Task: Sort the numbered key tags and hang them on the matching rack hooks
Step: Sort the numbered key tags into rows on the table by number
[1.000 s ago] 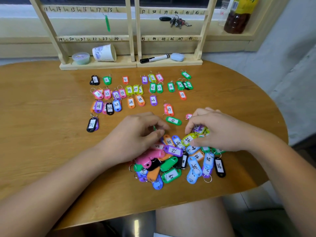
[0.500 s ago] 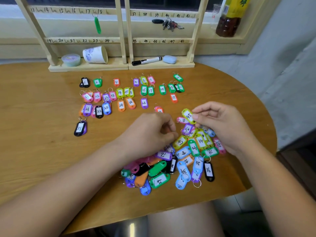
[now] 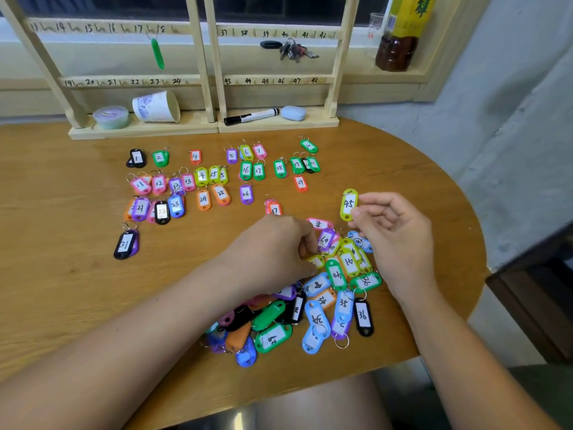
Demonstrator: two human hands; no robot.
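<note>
One table [image 3: 62, 274] carries two numbered racks [image 3: 124, 81]. Over the unsorted key tag pile [image 3: 273, 336] your left hand [image 3: 273, 249] stays curled, grip unreadable. Your right hand [image 3: 400, 240], in the pile a second ago, now pinches yellow tag 45 [image 3: 348, 204] just beyond it.

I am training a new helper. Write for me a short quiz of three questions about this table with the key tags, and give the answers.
1. Which number is on the yellow tag that the right hand pinches? A) 36 B) 45 C) 31
2. True or false: the paper cup stands upright on the base of the rack.
3. Fill in: exactly ___ tag hangs from the rack's hooks.
Key: 1 B; 2 false, it lies on its side; 3 one, a green tag.
</note>
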